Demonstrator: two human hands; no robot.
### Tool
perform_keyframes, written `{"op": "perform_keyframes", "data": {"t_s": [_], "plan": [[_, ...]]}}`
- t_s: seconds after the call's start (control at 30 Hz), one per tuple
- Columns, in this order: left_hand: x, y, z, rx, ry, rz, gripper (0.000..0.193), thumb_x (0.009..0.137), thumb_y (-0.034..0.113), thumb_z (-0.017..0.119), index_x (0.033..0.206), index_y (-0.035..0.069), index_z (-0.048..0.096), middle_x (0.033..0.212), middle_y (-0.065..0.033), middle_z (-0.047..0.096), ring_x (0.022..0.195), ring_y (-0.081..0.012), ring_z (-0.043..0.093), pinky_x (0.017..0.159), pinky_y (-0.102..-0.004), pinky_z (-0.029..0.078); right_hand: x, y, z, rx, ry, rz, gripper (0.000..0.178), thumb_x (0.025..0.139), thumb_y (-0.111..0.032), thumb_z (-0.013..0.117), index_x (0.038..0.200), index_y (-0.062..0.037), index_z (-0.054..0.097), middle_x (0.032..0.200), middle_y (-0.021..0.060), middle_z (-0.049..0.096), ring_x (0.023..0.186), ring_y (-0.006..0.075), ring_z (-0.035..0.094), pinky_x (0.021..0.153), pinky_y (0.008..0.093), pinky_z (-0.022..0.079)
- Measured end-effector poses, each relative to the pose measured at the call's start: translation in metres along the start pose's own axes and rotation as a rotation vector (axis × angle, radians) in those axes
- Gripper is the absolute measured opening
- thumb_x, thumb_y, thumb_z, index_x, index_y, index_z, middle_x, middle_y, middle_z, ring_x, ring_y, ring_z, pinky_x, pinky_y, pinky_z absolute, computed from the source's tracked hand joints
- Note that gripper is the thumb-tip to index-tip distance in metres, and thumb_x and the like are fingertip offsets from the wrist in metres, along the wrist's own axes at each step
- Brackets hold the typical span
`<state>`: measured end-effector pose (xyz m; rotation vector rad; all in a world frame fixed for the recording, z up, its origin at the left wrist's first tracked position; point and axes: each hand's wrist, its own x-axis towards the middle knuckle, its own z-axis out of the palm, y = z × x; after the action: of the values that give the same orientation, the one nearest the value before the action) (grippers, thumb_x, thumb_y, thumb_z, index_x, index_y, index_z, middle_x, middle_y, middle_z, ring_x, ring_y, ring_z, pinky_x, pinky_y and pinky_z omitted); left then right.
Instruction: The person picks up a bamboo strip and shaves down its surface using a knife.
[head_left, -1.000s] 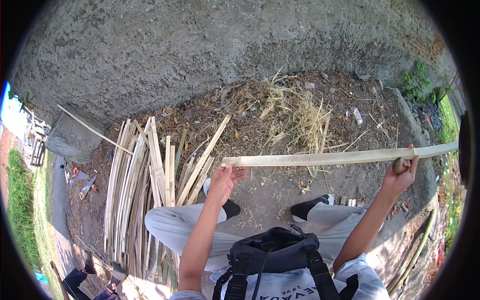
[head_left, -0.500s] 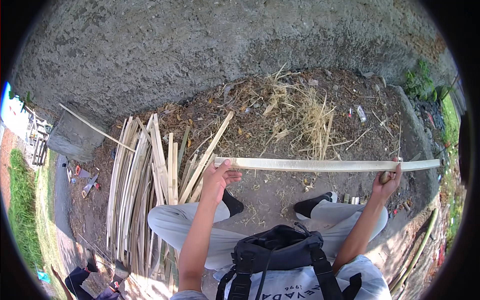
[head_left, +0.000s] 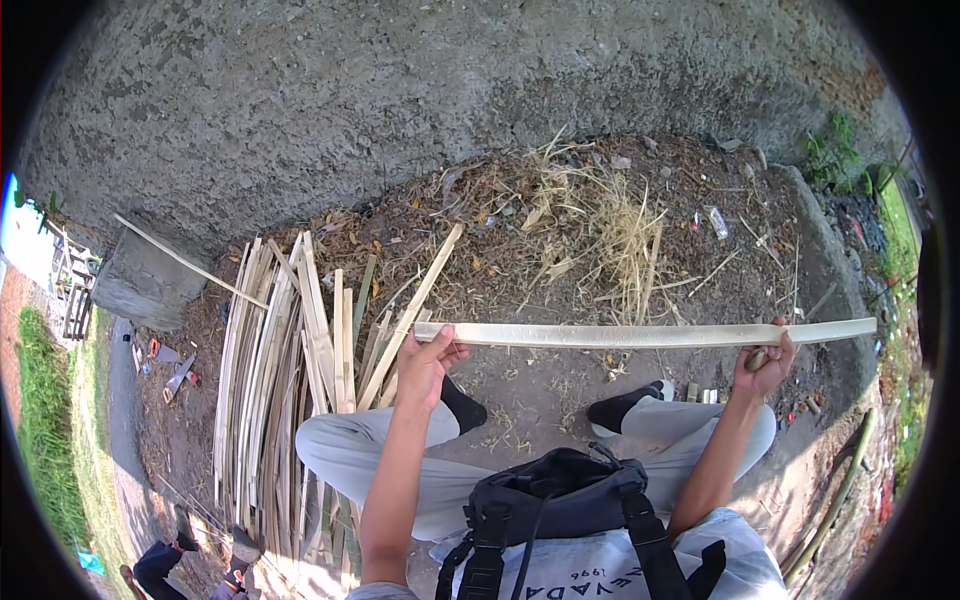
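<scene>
A long, pale bamboo strip [head_left: 600, 335] stretches sideways in front of me, held at about knee height. My left hand [head_left: 424, 368] is closed on its left end, with the thumb over the face and other fingers beneath. Farther along, my right hand [head_left: 766, 368] grips the strip, and a short length of it sticks out beyond the fingers. A rounded brown handle [head_left: 757, 360] also sits in my right palm; whatever it belongs to is hidden. Left of my knee lies a pile of split bamboo strips [head_left: 262, 390].
Dry shavings [head_left: 630, 240] cover the soil below a rough wall [head_left: 400, 90]. Handsaws [head_left: 179, 380] lie at the far left beside a concrete block [head_left: 150, 275]. Another person's leg [head_left: 160, 572] shows at lower left. A green pole [head_left: 835, 500] lies at right. A black bag [head_left: 560, 490] hangs on my front.
Both hands have shifted slightly left with the strip. My right hand has moved a little down and left and turned somewhat, showing less of the brown handle.
</scene>
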<state>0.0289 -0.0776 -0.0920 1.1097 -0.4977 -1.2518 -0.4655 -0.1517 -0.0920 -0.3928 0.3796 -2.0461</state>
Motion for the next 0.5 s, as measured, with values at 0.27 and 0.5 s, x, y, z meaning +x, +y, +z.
{"op": "perform_keyframes", "data": {"t_s": [0.27, 0.5], "plan": [[0.003, 0.004, -0.031, 0.004, 0.048, -0.044, 0.024, 0.09, 0.022, 0.062, 0.102, 0.002, 0.055, 0.088, -0.0111, 0.065, 0.077, -0.0204, 0.065, 0.07, -0.0336, 0.054, -0.012, 0.023, -0.009, 0.051, 0.025, 0.083, 0.023, 0.084, -0.009, 0.059, 0.102, 0.0046, 0.055, 0.077, 0.002, 0.058, 0.052, 0.0019, 0.045, 0.053, 0.0153, 0.047], [0.011, 0.005, -0.056, -0.54, -0.022, 0.072, 0.038, 0.091, 0.039, 0.059, 0.109, 0.006, 0.055, 0.107, -0.0098, 0.063, 0.093, -0.0244, 0.064, 0.078, -0.0377, 0.056, -0.032, 0.064, 0.003, 0.058, 0.185, 0.194, 0.02, 0.084, -0.006, 0.059, 0.101, 0.0002, 0.049, 0.096, 0.008, 0.06, 0.057, 0.0019, 0.045, 0.052, 0.0163, 0.046]]}}
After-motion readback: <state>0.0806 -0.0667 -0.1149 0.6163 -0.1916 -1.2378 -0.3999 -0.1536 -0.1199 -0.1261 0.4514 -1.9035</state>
